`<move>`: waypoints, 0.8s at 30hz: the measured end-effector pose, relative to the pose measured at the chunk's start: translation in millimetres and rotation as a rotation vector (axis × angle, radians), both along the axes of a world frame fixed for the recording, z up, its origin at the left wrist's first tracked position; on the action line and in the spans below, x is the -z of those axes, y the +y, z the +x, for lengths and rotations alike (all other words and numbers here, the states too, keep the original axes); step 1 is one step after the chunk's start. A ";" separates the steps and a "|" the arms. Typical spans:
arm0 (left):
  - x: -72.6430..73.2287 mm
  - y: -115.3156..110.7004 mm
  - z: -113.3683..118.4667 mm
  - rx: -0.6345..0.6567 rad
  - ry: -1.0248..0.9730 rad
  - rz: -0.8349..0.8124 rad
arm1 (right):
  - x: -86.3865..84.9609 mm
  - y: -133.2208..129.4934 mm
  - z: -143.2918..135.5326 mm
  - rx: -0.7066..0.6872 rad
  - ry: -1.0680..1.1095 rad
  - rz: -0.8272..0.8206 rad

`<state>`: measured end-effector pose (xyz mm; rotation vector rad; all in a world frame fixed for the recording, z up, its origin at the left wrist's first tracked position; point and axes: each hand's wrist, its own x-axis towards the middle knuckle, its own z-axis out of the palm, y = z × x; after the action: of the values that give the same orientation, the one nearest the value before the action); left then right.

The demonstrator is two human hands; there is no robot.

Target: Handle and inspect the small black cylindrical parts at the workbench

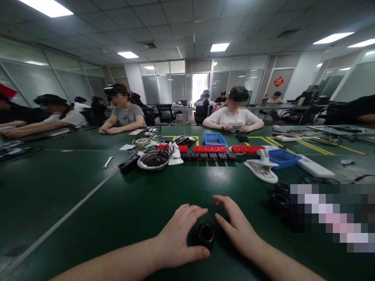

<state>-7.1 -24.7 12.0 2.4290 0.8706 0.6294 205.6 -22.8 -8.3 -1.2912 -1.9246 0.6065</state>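
A short black ring-shaped part (206, 235) stands on the green table (117, 218), its round opening showing. My left hand (178, 232) curves around its left side, thumb and fingers apart; whether the skin touches the part is unclear. To the right of the part, my right hand (236, 226) is held over the table with thumb and index finger spread and nothing between them. More black round parts (280, 200) lie farther right, beside a blurred-out area.
Beyond my hands are a metal bowl (154, 160), a white clip stand (265, 166), blue trays (283, 158), red power strips (209, 148) and cables. A wrench (108, 162) lies left. People sit across the table.
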 end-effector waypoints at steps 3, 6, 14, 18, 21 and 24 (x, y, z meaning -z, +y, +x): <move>-1.5 -0.1 1.5 -0.015 -0.013 -0.030 | 3.7 5.9 4.1 -0.058 0.046 -0.057; -2.3 1.3 2.1 0.003 -0.020 -0.038 | -0.4 5.6 5.2 -0.175 0.045 -0.124; -1.5 2.4 -1.3 0.007 -0.096 -0.013 | -24.5 -3.1 7.2 -0.488 -0.146 -0.214; -2.6 1.5 -0.9 -0.005 -0.104 -0.050 | -25.6 -5.5 2.7 -0.466 -0.207 -0.222; -3.2 2.8 0.0 0.007 -0.088 -0.101 | -25.2 -7.0 -4.0 -0.435 -0.277 -0.211; -3.4 4.7 1.0 -0.002 -0.071 -0.152 | -22.7 -6.6 -8.0 -0.387 -0.308 -0.220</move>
<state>-6.1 -20.0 15.5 2.2569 0.8597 0.6221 197.6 -29.4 14.4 -1.2043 -2.4486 0.8734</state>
